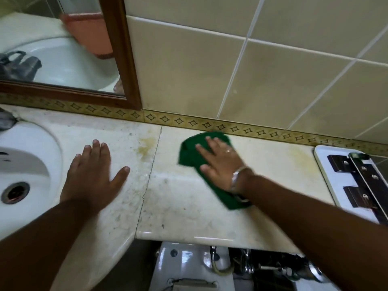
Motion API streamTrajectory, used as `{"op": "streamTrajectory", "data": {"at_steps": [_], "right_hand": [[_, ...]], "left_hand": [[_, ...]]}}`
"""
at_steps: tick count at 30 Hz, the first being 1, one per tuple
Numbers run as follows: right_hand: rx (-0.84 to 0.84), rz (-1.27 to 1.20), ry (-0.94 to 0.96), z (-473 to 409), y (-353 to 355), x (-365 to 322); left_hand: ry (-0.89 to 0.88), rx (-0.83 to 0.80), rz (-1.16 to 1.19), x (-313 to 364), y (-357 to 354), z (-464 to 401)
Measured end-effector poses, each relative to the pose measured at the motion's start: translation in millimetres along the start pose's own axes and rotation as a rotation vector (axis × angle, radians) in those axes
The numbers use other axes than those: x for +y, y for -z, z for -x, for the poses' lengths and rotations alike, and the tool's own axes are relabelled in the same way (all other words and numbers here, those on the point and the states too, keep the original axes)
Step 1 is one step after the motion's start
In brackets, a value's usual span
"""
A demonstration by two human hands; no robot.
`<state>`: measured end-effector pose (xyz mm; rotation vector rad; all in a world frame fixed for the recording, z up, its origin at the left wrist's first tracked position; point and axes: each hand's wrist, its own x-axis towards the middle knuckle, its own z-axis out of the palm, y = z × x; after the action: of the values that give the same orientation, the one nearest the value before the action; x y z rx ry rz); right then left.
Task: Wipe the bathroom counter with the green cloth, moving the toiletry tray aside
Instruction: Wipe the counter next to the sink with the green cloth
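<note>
The green cloth [190,153] lies crumpled on the pale marble counter [184,206], near the tiled back wall. My right hand [220,162] presses flat on top of it, fingers spread, covering its middle. My left hand [95,175] rests palm down on bare counter beside the sink, fingers apart and holding nothing. The white toiletry tray [327,175] sits at the counter's right end, carrying dark brown rectangular items, and is partly cut off by the frame edge.
A white sink [31,160] with its drain occupies the far left. A wood-framed mirror [128,59] hangs above it. Yellowish stains [147,147] mark the counter by a seam. Below the front edge are plumbing pipes [262,267] and a white fixture.
</note>
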<state>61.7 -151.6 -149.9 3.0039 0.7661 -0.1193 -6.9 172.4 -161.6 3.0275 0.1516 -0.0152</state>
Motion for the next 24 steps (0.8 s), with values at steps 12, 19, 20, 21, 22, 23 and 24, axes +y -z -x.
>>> {"op": "streamTrajectory", "data": {"at_steps": [12, 19, 20, 21, 22, 23, 24], "right_hand": [[-0.128, -0.008, 0.050, 56.0, 5.0, 104.5], [-0.025, -0.021, 0.211, 43.7, -12.0, -46.8], [-0.044, -0.033, 0.329, 64.4, -11.6, -48.9], [-0.068, -0.047, 0.468, 80.4, -10.9, -40.4], [-0.101, -0.057, 0.564, 89.2, -9.5, -23.6], [-0.128, -0.045, 0.595, 89.2, -7.0, -5.4], [-0.143, -0.024, 0.561, 80.6, -2.9, 10.2]], "left_hand": [[0.022, 0.011, -0.004, -2.5, 0.3, 1.2], [0.003, -0.004, -0.004, 1.8, -0.1, 0.4], [0.001, -0.006, -0.004, 1.1, -0.8, 0.4], [-0.001, -0.013, -0.006, -0.2, -1.2, 0.3], [0.000, -0.022, -0.010, 0.1, -1.8, 0.1], [0.005, -0.024, -0.017, -0.3, -2.5, 0.0], [0.006, -0.018, -0.021, -0.7, -3.9, -0.4]]}}
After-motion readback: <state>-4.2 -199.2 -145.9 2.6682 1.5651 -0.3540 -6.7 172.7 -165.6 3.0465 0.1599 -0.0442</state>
